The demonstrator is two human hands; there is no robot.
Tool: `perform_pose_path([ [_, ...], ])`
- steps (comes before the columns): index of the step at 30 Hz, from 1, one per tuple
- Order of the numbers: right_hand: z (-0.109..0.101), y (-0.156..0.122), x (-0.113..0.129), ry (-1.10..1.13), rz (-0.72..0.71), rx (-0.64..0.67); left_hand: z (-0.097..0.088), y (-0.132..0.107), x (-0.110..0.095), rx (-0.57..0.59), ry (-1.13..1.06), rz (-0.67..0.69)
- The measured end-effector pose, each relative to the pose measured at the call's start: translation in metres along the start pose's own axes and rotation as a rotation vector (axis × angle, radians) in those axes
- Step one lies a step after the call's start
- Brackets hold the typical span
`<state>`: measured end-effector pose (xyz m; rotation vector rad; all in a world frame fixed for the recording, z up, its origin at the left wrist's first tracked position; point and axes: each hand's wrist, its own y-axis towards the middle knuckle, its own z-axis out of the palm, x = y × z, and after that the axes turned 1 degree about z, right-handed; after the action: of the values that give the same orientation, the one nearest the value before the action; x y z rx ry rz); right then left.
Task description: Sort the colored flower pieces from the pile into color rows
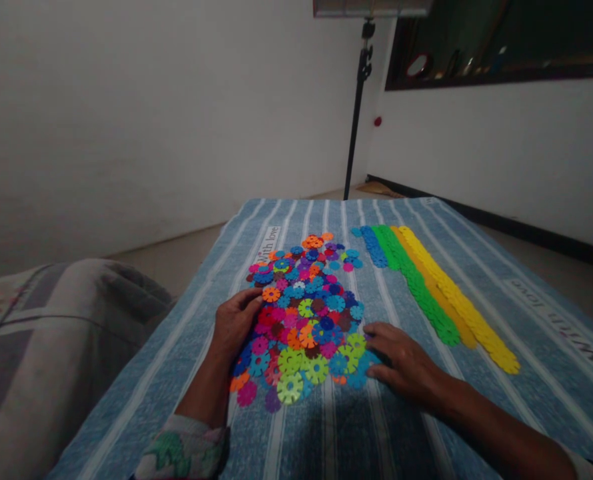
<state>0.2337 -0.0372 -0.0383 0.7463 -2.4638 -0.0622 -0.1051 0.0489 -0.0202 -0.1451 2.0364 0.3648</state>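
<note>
A loose pile of interlocking plastic discs [296,313] in many colours, notched like snowflakes, lies on the striped cloth. At the pile's left edge my left hand [235,319] has thumb and fingers close together at the rim of an orange disc [270,294]; its other fingertips are partly hidden. My right hand [404,363] rests along the right edge, fingers apart, its tips by a blue disc [358,377] and holding nothing I can see. Green discs [290,387] lie at the near end of the pile.
To the right lie long overlapping rows of sorted discs: a blue row [374,247], a green row [421,293], an orange row [439,293] and a yellow row [456,300]. A black stand [356,113] rises behind the table. A fabric-covered seat [76,347] is at the left.
</note>
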Motion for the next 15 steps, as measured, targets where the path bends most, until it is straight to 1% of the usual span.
perform_pose_path([
  [5, -0.017, 0.012, 0.005, 0.262, 0.101, 0.038, -0.001, 0.001, 0.003, -0.001, -0.001, 0.001],
  [8, -0.032, 0.028, -0.004, 0.346, 0.103, 0.026, -0.002, 0.002, 0.004, -0.002, 0.000, 0.003],
  [10, -0.043, 0.043, -0.021, 0.327, 0.091, -0.038, -0.003, 0.002, 0.004, 0.002, 0.007, 0.000],
  [12, -0.056, 0.063, -0.044, 0.261, 0.090, -0.132, -0.004, 0.002, 0.003, 0.012, 0.015, -0.015],
  [15, -0.076, 0.095, -0.082, 0.101, 0.164, -0.211, -0.005, 0.001, 0.001, 0.023, 0.019, -0.040],
])
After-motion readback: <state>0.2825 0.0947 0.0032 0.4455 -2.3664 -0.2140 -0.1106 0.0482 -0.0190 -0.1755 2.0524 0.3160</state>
